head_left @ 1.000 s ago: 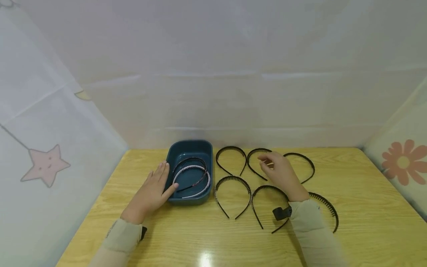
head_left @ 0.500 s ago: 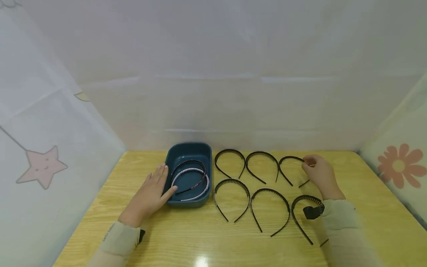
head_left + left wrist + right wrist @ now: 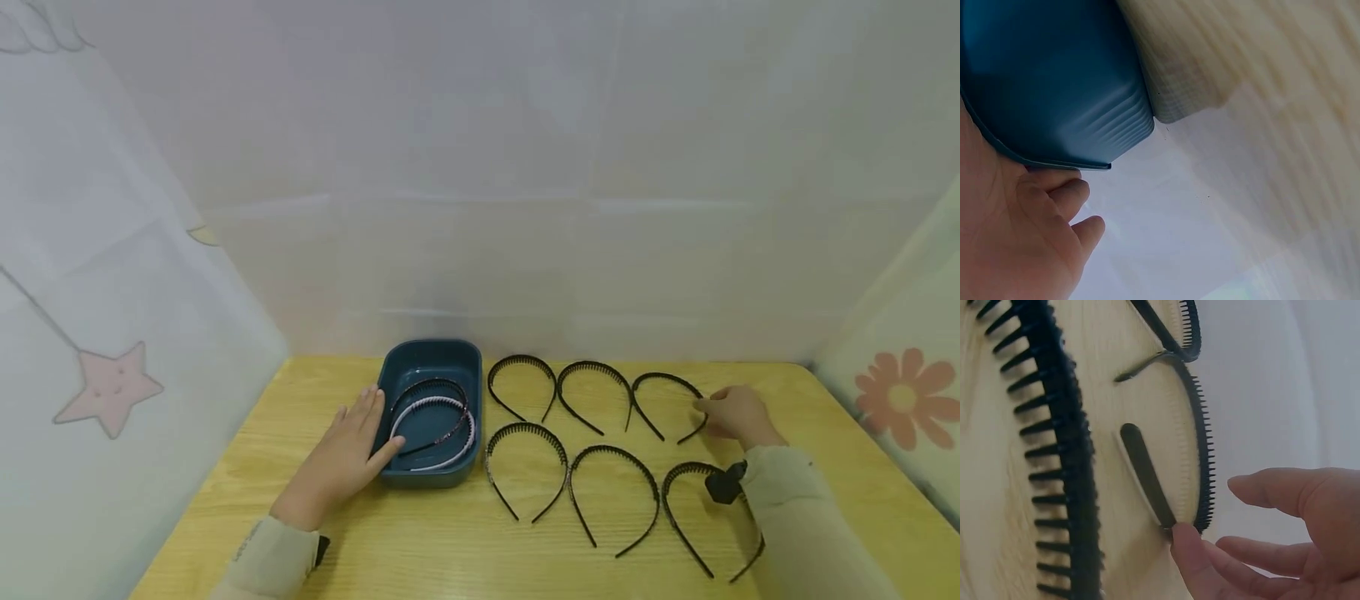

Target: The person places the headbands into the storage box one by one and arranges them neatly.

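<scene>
My left hand [image 3: 341, 454] rests along the left wall of a dark blue plastic tray [image 3: 437, 480], fingers straight, thumb at its near left corner. In the left wrist view the hand [image 3: 1029, 231] lies against the tray's outside [image 3: 1072, 81]. A white headband [image 3: 472, 435] and a dark patterned one [image 3: 438, 382] lie overlapping inside. My right hand [image 3: 738, 414] touches the right side of the far-right black headband [image 3: 667, 377]. In the right wrist view one fingertip meets this headband [image 3: 1202, 425], while another digit stands apart from it.
Toothed headbands lie in two rows of three on the wooden table [image 3: 420, 550]. The far row holds two more [image 3: 522, 358] [image 3: 594, 364]; the near row has three [image 3: 527, 427] [image 3: 611, 449] [image 3: 667, 500], the last partly under my right wrist. A pale cloth wall [image 3: 525, 275] stands behind.
My right hand has moved right from the far middle headband to the far right one, now touching its right side. My left hand stays at the tray. The head view has shifted slightly.
</scene>
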{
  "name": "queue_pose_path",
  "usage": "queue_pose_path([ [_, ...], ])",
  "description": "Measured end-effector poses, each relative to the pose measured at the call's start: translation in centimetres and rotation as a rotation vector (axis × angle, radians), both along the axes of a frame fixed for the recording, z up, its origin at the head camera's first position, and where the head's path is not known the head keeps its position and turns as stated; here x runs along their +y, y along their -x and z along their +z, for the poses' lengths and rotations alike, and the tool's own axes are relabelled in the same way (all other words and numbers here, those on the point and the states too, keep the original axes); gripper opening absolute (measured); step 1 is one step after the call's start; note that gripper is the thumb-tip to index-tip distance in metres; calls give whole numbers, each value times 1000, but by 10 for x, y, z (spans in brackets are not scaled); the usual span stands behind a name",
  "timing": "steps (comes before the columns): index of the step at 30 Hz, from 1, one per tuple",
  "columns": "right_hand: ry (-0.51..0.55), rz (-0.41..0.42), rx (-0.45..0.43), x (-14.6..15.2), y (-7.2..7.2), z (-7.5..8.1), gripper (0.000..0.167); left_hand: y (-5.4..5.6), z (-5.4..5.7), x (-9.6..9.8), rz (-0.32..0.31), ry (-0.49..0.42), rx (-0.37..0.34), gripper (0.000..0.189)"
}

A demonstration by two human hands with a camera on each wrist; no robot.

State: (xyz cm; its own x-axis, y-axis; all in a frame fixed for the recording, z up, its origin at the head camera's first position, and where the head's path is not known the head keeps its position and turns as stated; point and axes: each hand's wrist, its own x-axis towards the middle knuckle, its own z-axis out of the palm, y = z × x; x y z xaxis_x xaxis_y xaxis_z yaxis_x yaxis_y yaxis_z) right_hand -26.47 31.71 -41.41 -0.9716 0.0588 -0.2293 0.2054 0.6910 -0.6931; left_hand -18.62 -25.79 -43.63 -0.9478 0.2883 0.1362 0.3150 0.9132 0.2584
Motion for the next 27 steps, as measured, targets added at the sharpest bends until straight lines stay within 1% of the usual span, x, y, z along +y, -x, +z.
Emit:
queue_pose_path([
  [2, -4, -6, 2, 0, 0, -4, 58, 0, -2, 1, -3, -4, 5, 84],
  [3, -8, -13, 12, 0, 0, -6, 53, 0, -3, 2, -4, -6, 9, 84],
  [7, -34, -46, 60, -1, 4, -17, 30, 0, -4, 1, -2, -10, 8, 84],
  [10, -49, -64, 77, -1, 7, -23, 22, -1, -4, -1, 1, -14, 3, 84],
  [13, -55, -68, 88, -1, 9, -23, 17, -2, -3, -2, 3, -20, -2, 84],
  [16, -19, -74, 66, 0, 9, -22, 25, -2, -1, -3, 3, -16, -3, 85],
  [19, 29, -77, 33, 1, 7, -19, 36, -1, 0, -4, -4, -9, 9, 84],
  [21, 56, -85, 17, 1, 7, -17, 40, 1, 0, -4, -8, -4, 16, 84],
  [27, 117, -108, -6, 6, 4, -18, 43, 1, -4, -3, -11, -16, -6, 84],
])
